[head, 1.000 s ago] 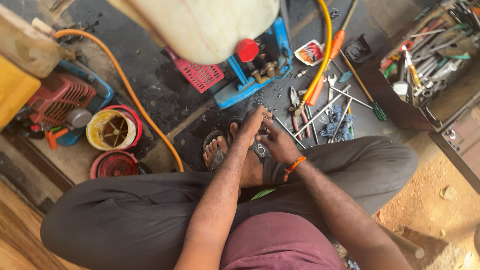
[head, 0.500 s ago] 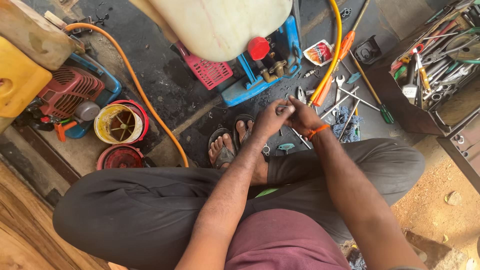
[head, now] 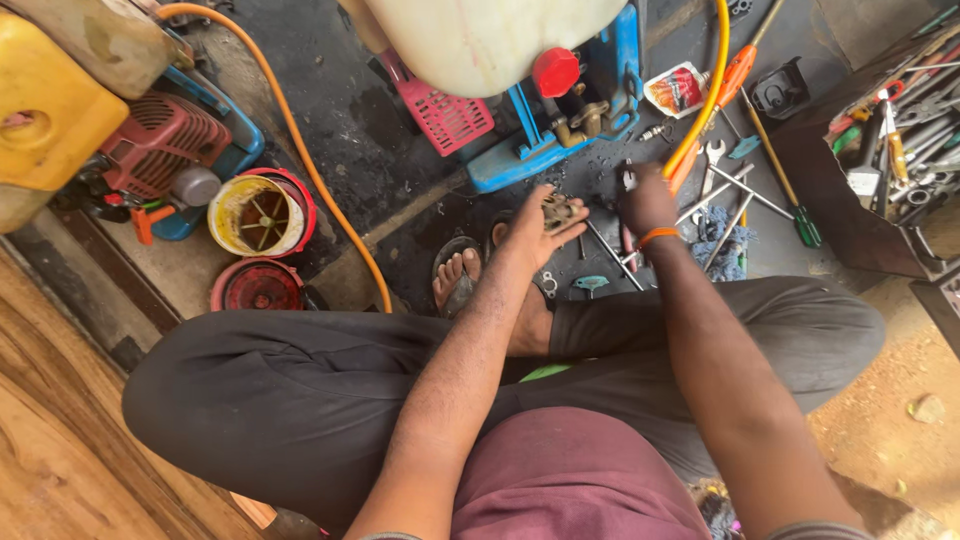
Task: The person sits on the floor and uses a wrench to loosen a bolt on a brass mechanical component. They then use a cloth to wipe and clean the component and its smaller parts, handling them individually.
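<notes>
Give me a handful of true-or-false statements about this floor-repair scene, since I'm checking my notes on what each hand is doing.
1. The left hand holds a small metal part on its open palm. True.
2. The right hand wears an orange band at the wrist. True.
3. Both hands are pressed together. False: they are apart, the right hand reaching toward the tools on the floor.
4. The orange hose lies coiled in the person's lap. False: it runs across the floor beside the yellow cup.
5. The white tank has a red cap. True.
</notes>
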